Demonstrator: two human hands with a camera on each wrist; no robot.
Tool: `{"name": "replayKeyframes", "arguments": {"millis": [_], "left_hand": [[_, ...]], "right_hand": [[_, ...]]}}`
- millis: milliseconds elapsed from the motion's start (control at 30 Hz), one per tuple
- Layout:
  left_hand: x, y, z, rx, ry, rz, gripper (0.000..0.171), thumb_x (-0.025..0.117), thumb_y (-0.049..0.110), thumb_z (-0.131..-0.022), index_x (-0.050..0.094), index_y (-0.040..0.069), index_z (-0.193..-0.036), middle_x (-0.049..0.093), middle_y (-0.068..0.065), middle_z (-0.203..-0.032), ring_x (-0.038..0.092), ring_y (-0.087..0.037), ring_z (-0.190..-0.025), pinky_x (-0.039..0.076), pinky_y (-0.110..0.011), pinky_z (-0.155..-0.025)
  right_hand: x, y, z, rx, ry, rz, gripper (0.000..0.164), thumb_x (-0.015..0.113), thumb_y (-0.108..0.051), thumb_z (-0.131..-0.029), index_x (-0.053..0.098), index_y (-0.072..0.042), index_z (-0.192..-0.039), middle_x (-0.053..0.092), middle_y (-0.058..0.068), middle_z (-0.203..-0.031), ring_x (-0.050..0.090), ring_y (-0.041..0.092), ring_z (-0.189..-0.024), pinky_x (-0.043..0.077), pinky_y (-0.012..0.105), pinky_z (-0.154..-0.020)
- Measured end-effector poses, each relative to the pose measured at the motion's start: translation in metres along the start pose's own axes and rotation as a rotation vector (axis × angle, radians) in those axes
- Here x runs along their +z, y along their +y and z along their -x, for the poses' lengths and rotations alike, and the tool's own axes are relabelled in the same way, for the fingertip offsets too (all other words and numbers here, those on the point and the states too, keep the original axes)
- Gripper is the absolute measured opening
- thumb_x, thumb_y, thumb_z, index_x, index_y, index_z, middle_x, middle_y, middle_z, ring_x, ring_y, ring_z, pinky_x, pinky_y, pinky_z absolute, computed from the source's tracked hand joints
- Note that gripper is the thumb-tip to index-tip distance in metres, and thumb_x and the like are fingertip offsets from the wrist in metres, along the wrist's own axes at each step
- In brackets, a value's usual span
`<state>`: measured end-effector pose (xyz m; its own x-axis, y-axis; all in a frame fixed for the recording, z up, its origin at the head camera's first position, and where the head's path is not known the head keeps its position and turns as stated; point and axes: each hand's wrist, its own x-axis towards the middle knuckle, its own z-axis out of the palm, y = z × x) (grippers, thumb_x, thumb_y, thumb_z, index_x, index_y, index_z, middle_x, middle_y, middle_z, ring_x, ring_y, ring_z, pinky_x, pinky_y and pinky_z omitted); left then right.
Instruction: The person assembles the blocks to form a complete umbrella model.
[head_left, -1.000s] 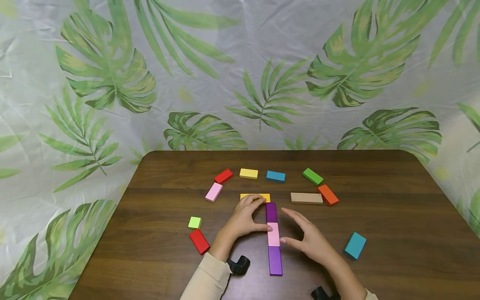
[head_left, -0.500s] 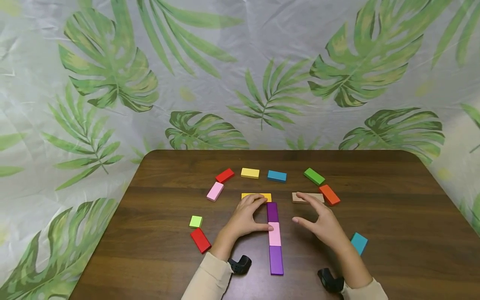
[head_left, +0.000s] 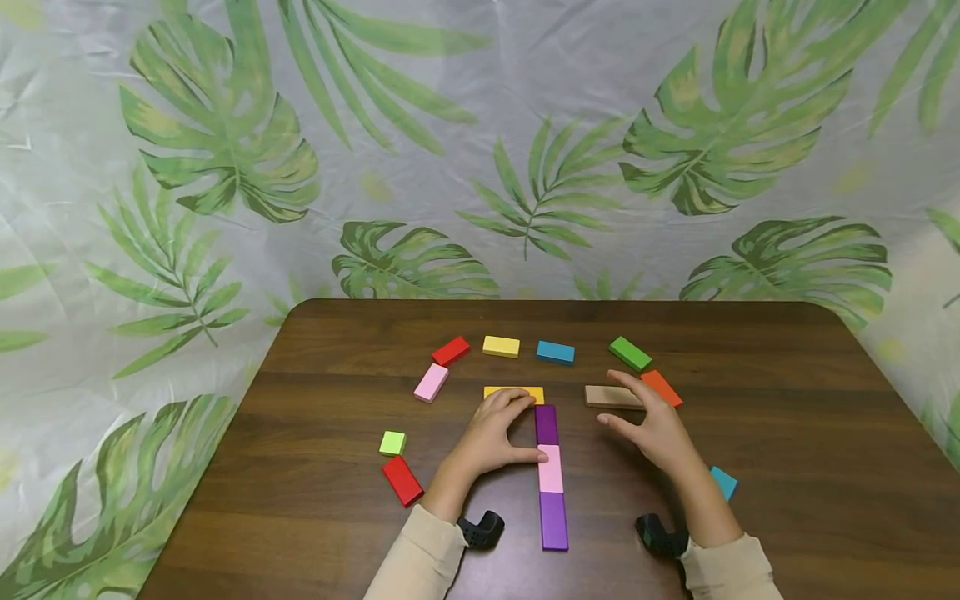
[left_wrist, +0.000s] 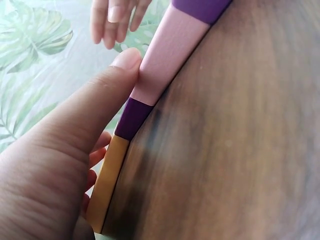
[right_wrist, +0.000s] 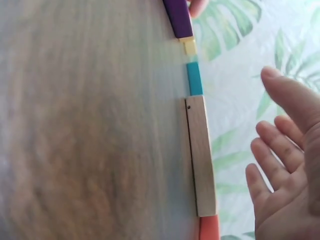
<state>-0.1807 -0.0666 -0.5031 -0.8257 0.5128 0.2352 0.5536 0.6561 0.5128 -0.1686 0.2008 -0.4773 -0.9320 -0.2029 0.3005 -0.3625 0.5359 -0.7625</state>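
My left hand (head_left: 487,437) rests over a line of blocks with the thumb touching the edge of the pink block (head_left: 551,471). Its fingertips lie on the yellow-orange block (head_left: 491,392), which sits crosswise at the far end and is partly covered. A dark purple block (head_left: 547,423) joins these two, and a lighter purple block (head_left: 554,525) continues the line toward me. My right hand (head_left: 663,433) hovers with fingers and thumb spread, holding nothing. It is near the natural wood block (head_left: 611,397), overlapping that block's right end in the head view.
Red (head_left: 451,351), pale yellow (head_left: 501,347), blue (head_left: 556,352) and green (head_left: 630,353) blocks lie in an arc behind. An orange-red block (head_left: 662,388) and a teal block (head_left: 723,482) are at right; pink (head_left: 431,383), lime (head_left: 392,443) and red blocks are at left.
My right hand has moved away from the purple-pink line, rightward and farther back toward the wood block. My left hand has stayed in place.
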Motion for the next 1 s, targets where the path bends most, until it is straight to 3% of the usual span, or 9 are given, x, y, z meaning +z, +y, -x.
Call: {"name": "replayKeyframes", "arguments": {"millis": [667, 1000], "left_hand": [[0.000, 0.000, 0.001, 0.001, 0.002, -0.024, 0.080, 0.072, 0.056, -0.064, 0.051, 0.012, -0.127, 0.043, 0.000, -0.129, 0.032, -0.016, -0.123, 0.024, -0.037, -0.102], [0.001, 0.000, 0.000, 0.002, 0.002, -0.027, 0.080, 0.071, 0.057, -0.064, 0.051, 0.013, -0.127, 0.043, 0.001, -0.129, 0.032, -0.016, -0.123, 0.024, -0.037, -0.102]], "right_hand": [[-0.004, 0.026, -0.004, 0.074, -0.027, 0.029, 0.067, 0.073, -0.026, -0.075, 0.043, -0.005, -0.131, 0.045, 0.017, -0.129, 0.036, 0.037, -0.120, 0.029, 0.056, -0.092], [-0.004, 0.028, -0.005, 0.083, -0.071, 0.067, 0.063, 0.071, -0.025, -0.078, 0.044, -0.002, -0.129, 0.045, 0.022, -0.127, 0.039, 0.038, -0.116, 0.032, 0.053, -0.092]]}}
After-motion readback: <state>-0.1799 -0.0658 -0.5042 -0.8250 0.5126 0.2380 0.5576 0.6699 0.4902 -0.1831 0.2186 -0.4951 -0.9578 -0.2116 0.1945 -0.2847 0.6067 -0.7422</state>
